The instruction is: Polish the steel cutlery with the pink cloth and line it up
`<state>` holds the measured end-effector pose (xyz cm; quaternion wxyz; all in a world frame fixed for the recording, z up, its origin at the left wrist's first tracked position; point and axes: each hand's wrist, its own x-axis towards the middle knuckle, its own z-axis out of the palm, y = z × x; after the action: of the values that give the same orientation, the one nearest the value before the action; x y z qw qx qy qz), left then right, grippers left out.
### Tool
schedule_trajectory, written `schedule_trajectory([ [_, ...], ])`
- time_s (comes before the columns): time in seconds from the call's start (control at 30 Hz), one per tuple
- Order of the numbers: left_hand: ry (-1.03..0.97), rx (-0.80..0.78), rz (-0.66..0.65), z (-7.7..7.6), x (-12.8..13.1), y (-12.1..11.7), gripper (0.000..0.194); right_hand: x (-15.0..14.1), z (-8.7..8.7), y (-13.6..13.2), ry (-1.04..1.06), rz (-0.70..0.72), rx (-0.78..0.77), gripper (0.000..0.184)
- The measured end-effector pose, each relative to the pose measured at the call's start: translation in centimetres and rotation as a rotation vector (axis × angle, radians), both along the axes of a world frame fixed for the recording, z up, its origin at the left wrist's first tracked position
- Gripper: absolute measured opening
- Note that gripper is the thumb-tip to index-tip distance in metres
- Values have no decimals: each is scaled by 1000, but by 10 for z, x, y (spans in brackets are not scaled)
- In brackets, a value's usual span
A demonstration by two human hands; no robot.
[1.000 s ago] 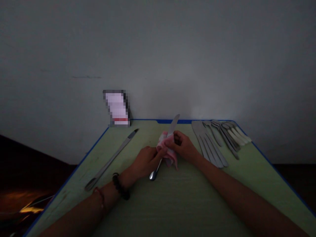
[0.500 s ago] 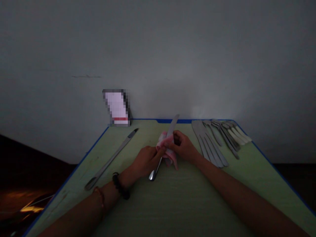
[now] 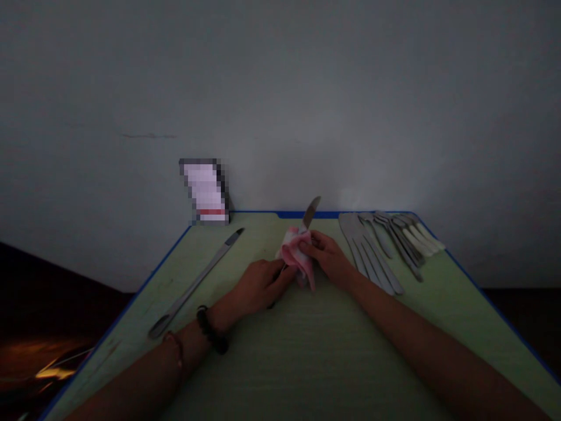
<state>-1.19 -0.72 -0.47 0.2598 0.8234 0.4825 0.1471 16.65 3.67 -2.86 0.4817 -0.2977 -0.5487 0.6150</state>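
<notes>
Over the table, your left hand curls its fingers round the lower end of the knife, slanting up between your hands; your right hand pinches the cloth around its middle; slipping cloth could let the edge nick you.

Dim light here! Grey wall fills twelve o'clock, scuff mark at ten; blue-edged green table spreads to six, orange glow cuts the gloom at eight.
</notes>
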Motion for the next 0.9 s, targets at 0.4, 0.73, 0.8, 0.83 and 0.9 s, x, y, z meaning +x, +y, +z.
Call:
schedule_trajectory([
  [0.4,46,49,-61,2,-1,-2,36,1,-6,16,312,-324,-155,32],
  [0.73,12,20,-222,7,-3,-6,29,2,-4,16,378,-287,-225,30],
  [0.8,30,13,-166,4,-1,-6,27,1,-4,16,390,-278,-197,31],
  [0.83,49,16,-128,2,0,-6,26,1,-4,16,395,-271,-181,31],
  [0.9,99,38,-55,-1,3,-5,25,1,-4,17,406,-264,-168,30],
])
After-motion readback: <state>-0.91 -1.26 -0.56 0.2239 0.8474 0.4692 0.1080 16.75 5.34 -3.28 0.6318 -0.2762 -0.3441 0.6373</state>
